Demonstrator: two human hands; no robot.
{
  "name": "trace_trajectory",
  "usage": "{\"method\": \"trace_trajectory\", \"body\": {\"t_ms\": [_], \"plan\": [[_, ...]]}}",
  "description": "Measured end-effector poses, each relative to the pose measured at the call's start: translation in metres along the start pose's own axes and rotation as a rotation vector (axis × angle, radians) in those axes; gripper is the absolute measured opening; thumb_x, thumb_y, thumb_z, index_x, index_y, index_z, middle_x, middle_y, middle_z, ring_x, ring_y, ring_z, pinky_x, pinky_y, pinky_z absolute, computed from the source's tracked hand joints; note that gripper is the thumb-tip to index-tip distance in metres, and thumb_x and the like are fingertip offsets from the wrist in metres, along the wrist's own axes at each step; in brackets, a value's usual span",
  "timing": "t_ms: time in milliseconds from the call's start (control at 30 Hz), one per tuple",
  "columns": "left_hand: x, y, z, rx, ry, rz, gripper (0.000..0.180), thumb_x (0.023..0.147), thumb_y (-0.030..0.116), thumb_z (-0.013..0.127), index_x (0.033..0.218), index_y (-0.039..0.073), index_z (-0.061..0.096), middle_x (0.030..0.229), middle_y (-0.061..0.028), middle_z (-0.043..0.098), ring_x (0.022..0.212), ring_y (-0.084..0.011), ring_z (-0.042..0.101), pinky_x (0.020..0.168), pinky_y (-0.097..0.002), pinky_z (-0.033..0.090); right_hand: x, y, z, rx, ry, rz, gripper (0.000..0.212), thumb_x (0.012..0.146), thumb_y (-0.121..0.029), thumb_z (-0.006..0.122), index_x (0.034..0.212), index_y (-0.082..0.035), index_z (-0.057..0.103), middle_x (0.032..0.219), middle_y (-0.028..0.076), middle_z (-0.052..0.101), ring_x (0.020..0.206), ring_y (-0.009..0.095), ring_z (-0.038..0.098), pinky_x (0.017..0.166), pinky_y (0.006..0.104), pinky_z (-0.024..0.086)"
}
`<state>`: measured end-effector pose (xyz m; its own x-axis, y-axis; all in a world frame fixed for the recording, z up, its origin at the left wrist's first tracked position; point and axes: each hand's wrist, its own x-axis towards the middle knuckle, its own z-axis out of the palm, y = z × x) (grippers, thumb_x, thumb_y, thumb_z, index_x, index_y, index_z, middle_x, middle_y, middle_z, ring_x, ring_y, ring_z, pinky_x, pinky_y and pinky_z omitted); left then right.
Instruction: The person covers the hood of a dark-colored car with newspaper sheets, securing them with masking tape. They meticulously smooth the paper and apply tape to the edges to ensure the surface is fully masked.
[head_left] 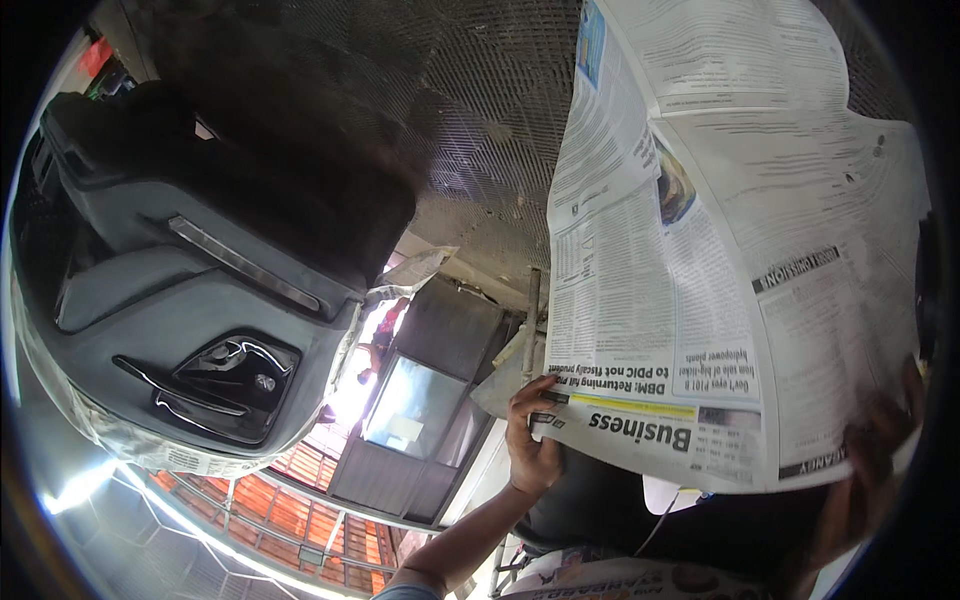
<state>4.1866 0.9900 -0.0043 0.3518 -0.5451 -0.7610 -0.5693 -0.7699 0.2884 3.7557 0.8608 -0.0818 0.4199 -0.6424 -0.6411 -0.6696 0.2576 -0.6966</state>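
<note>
A large spread sheet of newspaper (690, 300), creased down its length, fills the right side of the view. My left hand (534, 440) grips its lower left corner, fingers folded over the edge. On the lower right edge is my right hand (880, 430), dim in shadow, with its fingers curled against the paper. At the left is a grey car bumper (130, 290), apart from both hands. It has a narrow clear strip (245, 262) and a glossy black lamp recess (235, 385). Masking paper (190, 460) lines the bumper's lower rim.
Dark ribbed flooring (470, 130) spreads between bumper and newspaper. A grey door with glass panes (410, 400) stands beyond the bumper, near a person in red (385, 325). Orange sheeting (320, 470) shows behind metal bars. Bright light tubes (80, 490) glow at lower left.
</note>
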Motion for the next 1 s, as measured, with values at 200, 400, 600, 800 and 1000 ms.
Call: {"method": "trace_trajectory", "body": {"t_ms": [200, 400, 600, 800, 1000], "plan": [[-0.028, -0.019, 0.010, 0.139, 0.057, -0.002, 0.032, 0.091, -0.006, 0.061, 0.120, 0.008, 0.064, 0.140, -0.0170, 0.069, 0.130, -0.0399, 0.063, 0.114, -0.0474, 0.046, 0.028, -0.037, 0.059, 0.168, 0.398, 0.075, 0.024, 0.092, 0.002, 0.070, 0.111, -0.008, 0.080, 0.138, 0.022, 0.069, 0.137, 0.039, 0.061, 0.114, 0.0527, 0.047], [-0.079, -0.060, 0.000, 0.060, 0.247, 0.140, 0.011, 0.102, 0.003, 0.070, 0.112, 0.006, 0.071, 0.116, -0.0137, 0.077, 0.106, -0.0346, 0.072, 0.099, -0.0436, 0.054, 0.036, -0.116, 0.086, 0.011, 0.618, -0.085, 0.027, 0.082, -0.001, 0.081, 0.107, -0.011, 0.081, 0.110, 0.017, 0.072, 0.110, 0.042, 0.069, 0.094, 0.0495, 0.057], [-0.159, 0.004, -0.127, -0.181, 0.318, 0.085, 0.016, 0.102, 0.014, 0.080, 0.106, 0.000, 0.074, 0.086, -0.0067, 0.071, 0.080, -0.0137, 0.059, 0.076, -0.0347, 0.051, 0.038, -0.249, -0.040, -0.209, 0.551, -0.343, 0.013, 0.090, -0.017, 0.081, 0.097, -0.008, 0.074, 0.097, 0.013, 0.069, 0.100, 0.039, 0.067, 0.084, 0.0528, 0.056], [-0.239, 0.142, -0.280, -0.423, 0.848, 0.376, 0.014, 0.104, 0.006, 0.073, 0.115, -0.003, 0.074, 0.111, -0.0153, 0.078, 0.103, -0.0250, 0.074, 0.092, -0.0385, 0.056, 0.002, -0.372, -0.114, -0.248, 0.558, -0.648, 0.039, 0.111, -0.017, 0.059, 0.150, -0.013, 0.058, 0.094, 0.013, 0.067, 0.094, 0.031, 0.065, 0.085, 0.0469, 0.053], [-0.276, 0.205, -0.314, 0.172, 1.097, 0.680, 0.026, 0.090, -0.007, 0.067, 0.111, 0.004, 0.077, 0.113, -0.0169, 0.077, 0.107, -0.0405, 0.073, 0.093, -0.0476, 0.059, -0.106, -0.461, -0.134, 0.567, -0.060, -0.490, 0.068, 0.109, -0.005, 0.050, 0.171, -0.011, 0.022, 0.099, 0.008, 0.071, 0.081, 0.012, 0.058, 0.082, 0.0332, 0.053]]}}
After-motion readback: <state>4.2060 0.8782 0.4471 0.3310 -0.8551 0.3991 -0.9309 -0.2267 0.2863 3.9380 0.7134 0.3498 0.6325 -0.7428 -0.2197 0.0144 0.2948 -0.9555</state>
